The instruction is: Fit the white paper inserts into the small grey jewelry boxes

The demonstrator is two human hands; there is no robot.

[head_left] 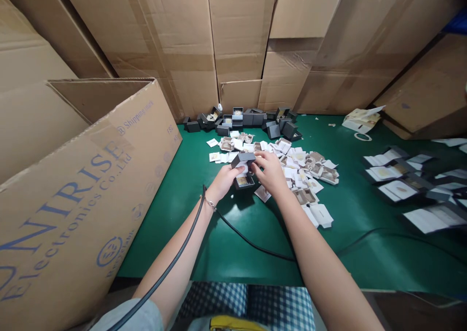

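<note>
My left hand (224,180) grips a small black box (243,159) above the green table, the thumb pressed against it. Its lid stands up, and a gold-toned item shows in the lower part. At the box's right side, the curled fingers of my right hand (270,172) close on its edge; their tips are partly hidden. White papers and grey-brown trays (306,195) lie heaped beside and beyond my right hand. A black cord runs from the band on my left wrist.
Several small black boxes (254,118) line the back of the green table (233,253). More black boxes with white papers (397,189) lie on the right. A large open carton (98,175) stands on the left, and cardboard walls rise behind.
</note>
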